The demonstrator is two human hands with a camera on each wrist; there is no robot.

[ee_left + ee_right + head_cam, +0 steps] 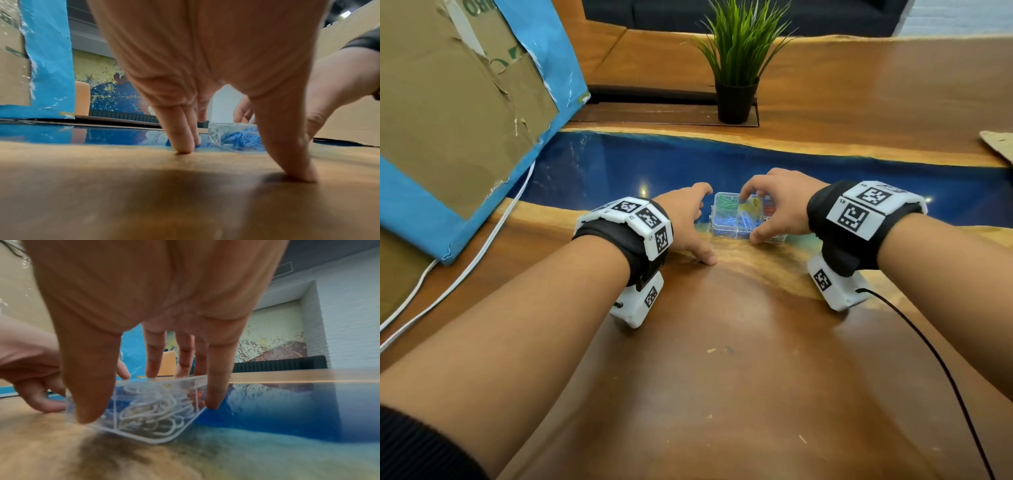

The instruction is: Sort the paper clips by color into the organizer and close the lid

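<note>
The right hand (777, 205) spans the organizer (726, 222) with thumb and fingers, the left hand (688, 222) spread on the table (722, 342); uneven pressing could tip it, spilling sorted clips (726, 224)

The organizer (743, 219) is sitting on the table (722, 342), the left hand (688, 222) lying left of it, the right hand (777, 205) over its right side, the potted plant (736, 68) standing behind it.

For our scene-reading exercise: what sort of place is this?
Probably an office lounge or meeting room: a long wood-and-resin table, a potted plant, dark sofa seating and a wall mural.
</note>
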